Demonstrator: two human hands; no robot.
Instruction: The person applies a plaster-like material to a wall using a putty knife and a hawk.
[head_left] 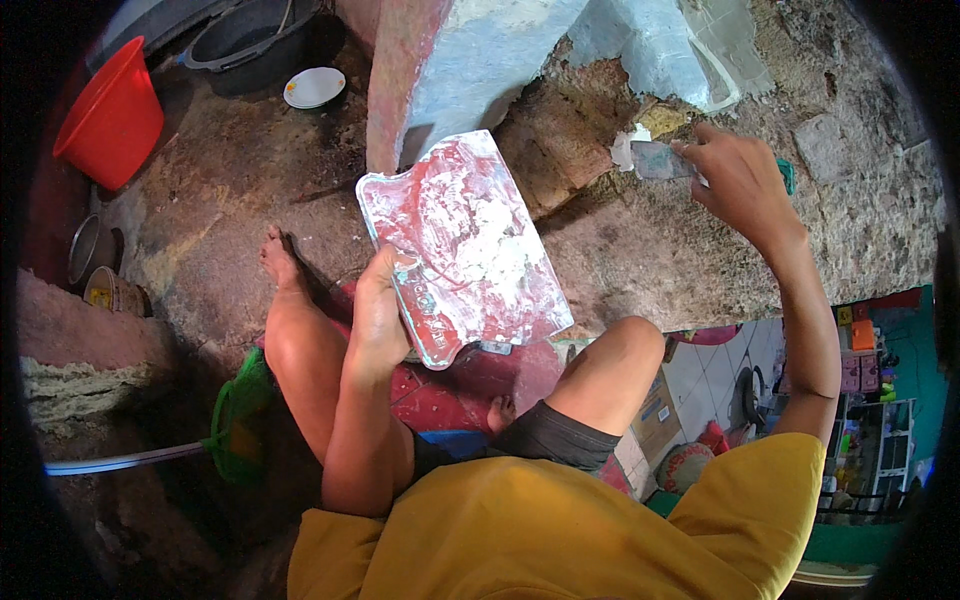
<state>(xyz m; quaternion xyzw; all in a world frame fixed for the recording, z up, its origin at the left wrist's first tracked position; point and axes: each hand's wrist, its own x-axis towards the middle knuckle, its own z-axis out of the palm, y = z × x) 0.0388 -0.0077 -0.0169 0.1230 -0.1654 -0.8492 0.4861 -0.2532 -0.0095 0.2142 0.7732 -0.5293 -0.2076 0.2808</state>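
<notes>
At centre frame I see the left hand [378,308] gripping a red board [458,268] smeared with white paste [495,250]. Toward the upper right, the right hand [742,182] holds a scraper [660,161], paste on its blade, over a rough surface [670,250]. In the upper left I make out a red bucket [115,115], dark basin [245,55] and white plate [315,88].

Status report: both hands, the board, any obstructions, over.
Left hand gripping white-smeared red board. Right hand holding scraper beside crumbled patch. Nothing visibly blocking scraper.
</notes>
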